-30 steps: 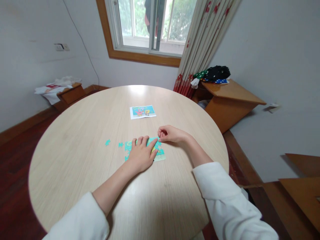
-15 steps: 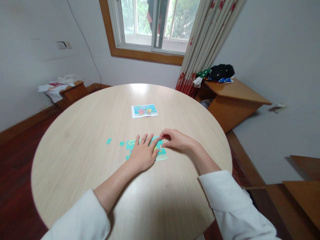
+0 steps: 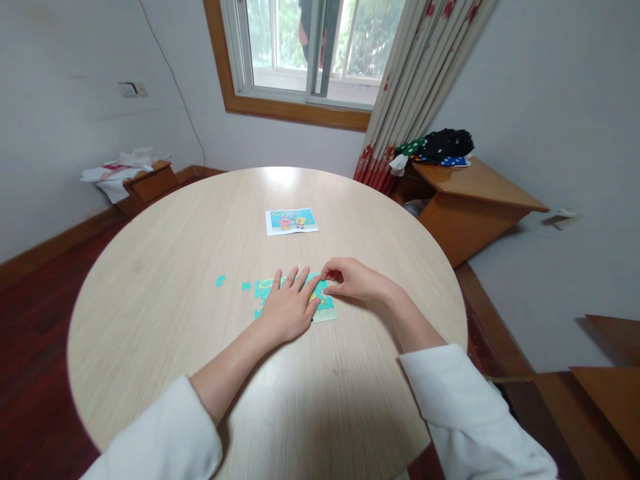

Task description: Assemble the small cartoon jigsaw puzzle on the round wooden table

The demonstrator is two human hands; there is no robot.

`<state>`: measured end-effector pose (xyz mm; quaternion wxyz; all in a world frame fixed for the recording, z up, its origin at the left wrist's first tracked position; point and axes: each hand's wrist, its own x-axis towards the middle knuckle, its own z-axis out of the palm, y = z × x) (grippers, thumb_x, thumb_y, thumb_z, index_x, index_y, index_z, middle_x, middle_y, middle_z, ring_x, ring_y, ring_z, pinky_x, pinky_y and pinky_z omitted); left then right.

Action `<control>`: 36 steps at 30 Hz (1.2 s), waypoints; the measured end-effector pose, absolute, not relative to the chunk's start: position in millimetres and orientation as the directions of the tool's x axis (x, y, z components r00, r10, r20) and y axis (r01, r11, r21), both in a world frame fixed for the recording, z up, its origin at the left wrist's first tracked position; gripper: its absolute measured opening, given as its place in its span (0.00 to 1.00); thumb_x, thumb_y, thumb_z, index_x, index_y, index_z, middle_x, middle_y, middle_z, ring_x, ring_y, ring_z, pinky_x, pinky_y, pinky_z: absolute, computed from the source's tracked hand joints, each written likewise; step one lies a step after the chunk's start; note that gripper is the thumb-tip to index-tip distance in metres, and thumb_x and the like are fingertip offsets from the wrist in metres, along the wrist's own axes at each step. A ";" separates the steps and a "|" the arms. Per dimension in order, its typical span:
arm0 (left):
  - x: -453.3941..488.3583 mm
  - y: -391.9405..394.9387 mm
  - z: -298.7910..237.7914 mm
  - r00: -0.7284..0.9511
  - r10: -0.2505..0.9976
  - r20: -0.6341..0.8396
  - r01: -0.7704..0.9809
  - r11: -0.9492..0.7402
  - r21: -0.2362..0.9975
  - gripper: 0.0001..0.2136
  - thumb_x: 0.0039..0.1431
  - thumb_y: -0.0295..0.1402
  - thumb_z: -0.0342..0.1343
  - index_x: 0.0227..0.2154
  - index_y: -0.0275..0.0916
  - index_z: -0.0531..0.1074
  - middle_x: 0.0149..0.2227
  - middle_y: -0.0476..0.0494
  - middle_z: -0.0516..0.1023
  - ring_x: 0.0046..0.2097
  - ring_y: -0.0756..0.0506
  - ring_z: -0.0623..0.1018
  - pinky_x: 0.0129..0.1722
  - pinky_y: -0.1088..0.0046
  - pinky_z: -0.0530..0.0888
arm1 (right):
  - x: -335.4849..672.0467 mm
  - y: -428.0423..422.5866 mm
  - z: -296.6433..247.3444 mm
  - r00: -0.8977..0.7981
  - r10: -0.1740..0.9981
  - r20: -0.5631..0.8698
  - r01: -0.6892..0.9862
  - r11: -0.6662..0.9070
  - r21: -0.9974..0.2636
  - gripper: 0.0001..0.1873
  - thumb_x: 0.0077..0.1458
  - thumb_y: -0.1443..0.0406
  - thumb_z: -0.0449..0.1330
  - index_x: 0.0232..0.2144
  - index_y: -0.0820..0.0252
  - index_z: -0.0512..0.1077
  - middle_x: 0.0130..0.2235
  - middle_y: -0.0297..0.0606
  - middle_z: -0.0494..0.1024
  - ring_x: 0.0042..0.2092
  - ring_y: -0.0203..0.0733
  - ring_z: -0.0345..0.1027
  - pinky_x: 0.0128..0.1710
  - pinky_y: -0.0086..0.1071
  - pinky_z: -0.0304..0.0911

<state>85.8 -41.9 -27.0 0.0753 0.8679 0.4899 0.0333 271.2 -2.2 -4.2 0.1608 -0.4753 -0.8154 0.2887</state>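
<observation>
A mostly assembled turquoise jigsaw puzzle (image 3: 327, 313) lies on the round table, its middle hidden under my left hand (image 3: 290, 307). That hand rests flat with the fingers spread, pressing on the puzzle. At the puzzle's upper right edge, my right hand (image 3: 347, 279) has its fingers bent, with thumb and fingertips around a puzzle piece at the border; the piece is mostly hidden. Just left of the puzzle is a loose turquoise piece (image 3: 247, 286). Another small turquoise cluster (image 3: 221, 281) lies farther left.
Beyond the puzzle lies a printed reference picture (image 3: 292, 221) with a pink and a yellow cartoon figure. The pale wooden table (image 3: 165, 320) has a rounded edge. A wooden cabinet (image 3: 475, 200) with cloths on top stands at the right, beside a curtain (image 3: 400, 87).
The whole view has shifted slightly, with the scene a little farther right. Both hands keep nearly the same place on the puzzle.
</observation>
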 end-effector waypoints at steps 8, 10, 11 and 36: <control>85.6 -41.7 -28.5 0.520 0.854 -0.013 0.845 -0.512 0.155 0.25 0.66 0.42 0.34 0.63 0.41 0.53 0.66 0.39 0.51 0.66 0.36 0.51 0.63 0.47 0.46 | 259.1 -14.0 13.0 -0.503 0.864 -0.033 0.803 0.452 -0.389 0.04 0.46 0.72 0.57 0.25 0.64 0.73 0.26 0.37 0.73 0.27 0.33 0.60 0.29 0.28 0.53; 85.5 -41.7 -29.2 0.521 0.854 -0.007 0.843 -0.513 0.160 0.25 0.66 0.42 0.34 0.63 0.41 0.53 0.66 0.39 0.51 0.66 0.36 0.51 0.63 0.47 0.46 | 255.9 -16.2 14.6 -0.512 0.858 -0.035 0.816 0.473 -0.332 0.06 0.46 0.72 0.56 0.24 0.64 0.73 0.26 0.39 0.73 0.28 0.35 0.61 0.30 0.29 0.53; 85.4 -41.6 -29.8 0.522 0.853 -0.004 0.842 -0.514 0.162 0.25 0.66 0.42 0.34 0.63 0.41 0.53 0.66 0.39 0.51 0.66 0.36 0.51 0.63 0.47 0.46 | 254.4 -17.1 14.8 -0.516 0.856 -0.034 0.821 0.483 -0.304 0.07 0.47 0.72 0.55 0.23 0.63 0.73 0.26 0.40 0.74 0.28 0.36 0.61 0.30 0.30 0.53; 41.6 -17.9 0.7 0.284 0.942 0.181 0.711 -0.334 0.619 0.19 0.62 0.35 0.40 0.51 0.35 0.67 0.56 0.37 0.70 0.58 0.44 0.68 0.56 0.65 0.64 | 278.0 2.2 -7.4 -0.391 0.912 -0.124 0.582 0.140 -0.801 0.12 0.44 0.59 0.62 0.21 0.63 0.69 0.23 0.33 0.70 0.26 0.33 0.60 0.27 0.28 0.54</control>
